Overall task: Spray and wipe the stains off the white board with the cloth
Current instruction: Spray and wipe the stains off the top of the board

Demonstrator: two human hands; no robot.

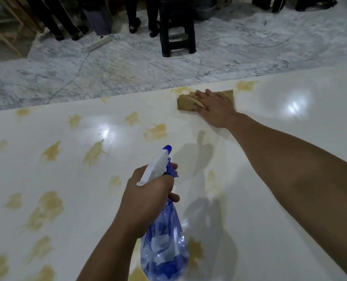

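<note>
White board (290, 179): glossy, flat, many yellowish stains (155, 132) on left and middle | right hand (214, 108): fingers straight, pressing flat on folded tan cloth (185, 102) near board's far edge | left hand (150, 197): curled around neck of blue transparent spray bottle (162, 240), white-blue nozzle pointing away | beyond: marble floor (128, 63), black stool (177, 27).

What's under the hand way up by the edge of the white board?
A tan cloth lies flat beneath the right hand, on the white board. A yellow stain peeks out beside it. Whatever is under the cloth is hidden.
</note>
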